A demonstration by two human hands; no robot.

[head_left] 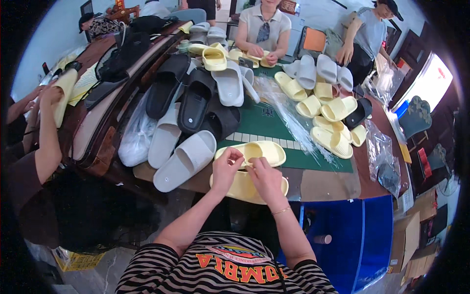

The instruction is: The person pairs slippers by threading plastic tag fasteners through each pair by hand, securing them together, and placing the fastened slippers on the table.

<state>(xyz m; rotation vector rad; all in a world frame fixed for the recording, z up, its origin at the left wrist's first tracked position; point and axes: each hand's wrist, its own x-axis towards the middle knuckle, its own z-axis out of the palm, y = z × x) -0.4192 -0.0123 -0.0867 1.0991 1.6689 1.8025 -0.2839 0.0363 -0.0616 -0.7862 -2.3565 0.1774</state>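
Observation:
At the near table edge lie two pale yellow slide slippers, one behind the other. My left hand (228,169) is over their left part, thumb and fingertips pinched together near the far slipper's (271,151) strap. Close beside it, my right hand (265,179) is also pinched, above the near slipper (240,187). The fingertips of both hands almost meet between the two slippers. Whatever they pinch is too small to make out. A grey slide slipper (187,160) lies just left of my left hand.
Black slippers (196,100) and other grey ones are heaped at the left beside a clear plastic bag (137,134). More yellow slippers (338,109) lie at the right, near loose clear bags (293,117). Other people work around the table; blue shelving (335,240) stands below its edge.

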